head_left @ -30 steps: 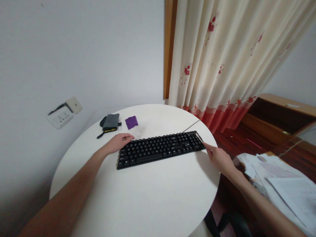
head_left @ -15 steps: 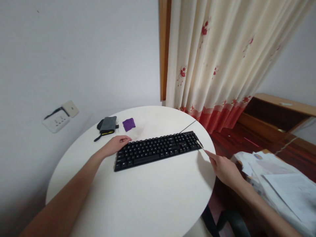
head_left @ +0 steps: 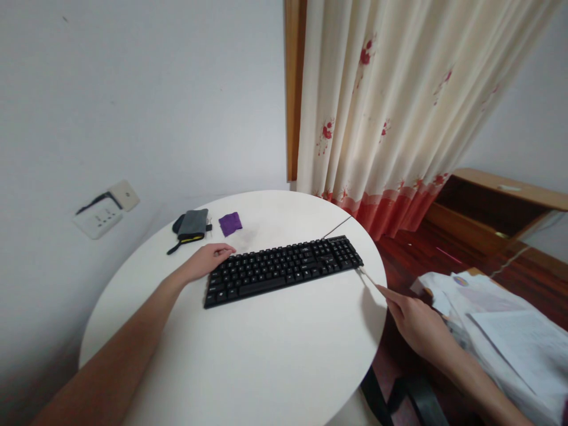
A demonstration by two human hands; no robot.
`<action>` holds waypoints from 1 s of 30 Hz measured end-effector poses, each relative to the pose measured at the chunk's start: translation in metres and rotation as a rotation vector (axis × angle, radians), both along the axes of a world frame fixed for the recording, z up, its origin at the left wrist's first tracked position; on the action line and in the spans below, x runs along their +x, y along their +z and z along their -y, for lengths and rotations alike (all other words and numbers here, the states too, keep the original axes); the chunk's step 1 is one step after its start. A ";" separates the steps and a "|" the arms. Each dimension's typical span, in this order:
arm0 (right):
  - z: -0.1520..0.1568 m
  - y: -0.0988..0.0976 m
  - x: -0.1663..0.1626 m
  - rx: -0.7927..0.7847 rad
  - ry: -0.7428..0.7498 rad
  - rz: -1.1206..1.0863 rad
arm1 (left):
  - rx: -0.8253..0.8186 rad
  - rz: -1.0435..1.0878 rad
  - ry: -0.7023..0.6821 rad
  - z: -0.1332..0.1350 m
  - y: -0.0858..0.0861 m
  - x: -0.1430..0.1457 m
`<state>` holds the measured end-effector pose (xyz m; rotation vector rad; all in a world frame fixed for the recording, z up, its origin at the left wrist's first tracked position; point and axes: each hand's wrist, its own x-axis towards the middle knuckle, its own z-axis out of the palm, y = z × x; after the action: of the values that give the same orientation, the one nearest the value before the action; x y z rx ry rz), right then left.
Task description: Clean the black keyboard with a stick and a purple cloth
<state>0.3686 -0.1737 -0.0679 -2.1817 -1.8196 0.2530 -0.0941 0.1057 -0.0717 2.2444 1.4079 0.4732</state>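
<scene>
A black keyboard [head_left: 284,269] lies at a slight slant on the white round table [head_left: 266,349]. My left hand [head_left: 208,260] is closed at its upper left corner, fingers bent over the edge and gripping it. Off the lower right corner, my right hand [head_left: 415,319] pinches a thin, pale brush [head_left: 369,277], apparently a toothbrush. The brush's head is by the keyboard's right front corner; its bristles are too small to make out clearly.
Behind the keyboard lie a purple cloth [head_left: 230,223] and a grey pouch [head_left: 194,224] with a dark strap. A cable [head_left: 337,226] runs off the table's back edge. Papers [head_left: 510,331] are piled at right, beyond the table. A wall socket [head_left: 98,219] is at left.
My right hand has drawn the brush back toward me and to the right, from the number keys to the keyboard's front corner. My left hand stays at the keyboard.
</scene>
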 end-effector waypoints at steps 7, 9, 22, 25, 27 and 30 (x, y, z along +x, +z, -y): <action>-0.025 0.010 0.033 0.253 0.018 -0.169 | 0.001 0.017 0.007 -0.001 -0.002 -0.001; -0.052 0.006 0.040 0.304 0.014 -0.239 | 0.007 0.021 0.012 0.000 -0.001 -0.001; -0.110 -0.033 0.030 0.250 0.034 -0.422 | 0.002 -0.015 -0.006 0.004 0.002 0.001; -0.085 -0.030 0.030 0.221 0.050 -0.431 | -0.002 -0.020 -0.002 0.002 0.000 0.000; -0.067 -0.029 0.028 0.219 0.049 -0.423 | 0.002 -0.021 -0.004 0.001 -0.001 -0.001; -0.043 -0.026 0.024 0.187 0.032 -0.431 | 0.015 -0.022 -0.005 0.001 -0.001 0.000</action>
<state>0.3923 -0.1309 -0.0935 -1.8027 -1.5672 0.4961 -0.0942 0.1044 -0.0725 2.2715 1.4134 0.4602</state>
